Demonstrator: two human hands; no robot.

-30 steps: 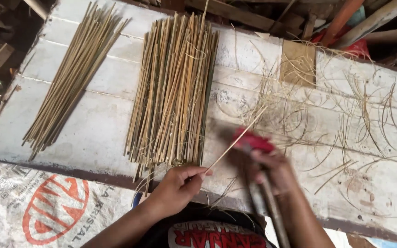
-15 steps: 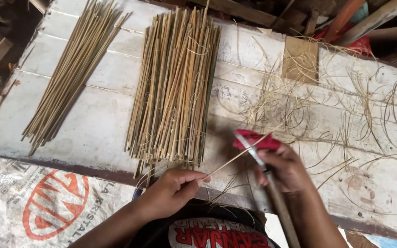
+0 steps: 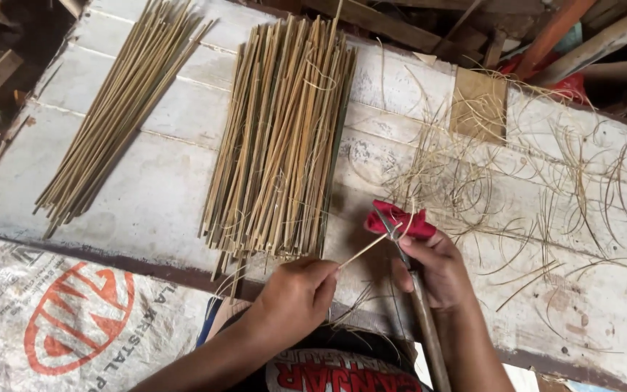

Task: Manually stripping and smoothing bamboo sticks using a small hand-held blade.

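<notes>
The left hand (image 3: pixel 295 297) pinches one thin bamboo stick (image 3: pixel 363 252) at its near end, fingers closed narrowly around it. The right hand (image 3: pixel 433 265) is wrapped tightly around a knife (image 3: pixel 416 305), its grip padded with red cloth (image 3: pixel 400 220), and the blade meets the stick near its far end. The stick runs slantwise between the two hands, just above the near edge of the board (image 3: pixel 146 203).

The stick is probably very light, springy and easily snapped (hold it close to the cut, not at the tip). Splinters are likely.

The board is rough white-painted planks, worn and stained. On it lie a wide bundle of sticks (image 3: pixel 284 138) straight ahead, a slimmer bundle (image 3: pixel 114 109) to the left, and curled shavings (image 3: pixel 517 181) to the right. A printed sack (image 3: pixel 52 319) lies at near left. Timber offcuts (image 3: pixel 546 36) crowd the far edge.
</notes>
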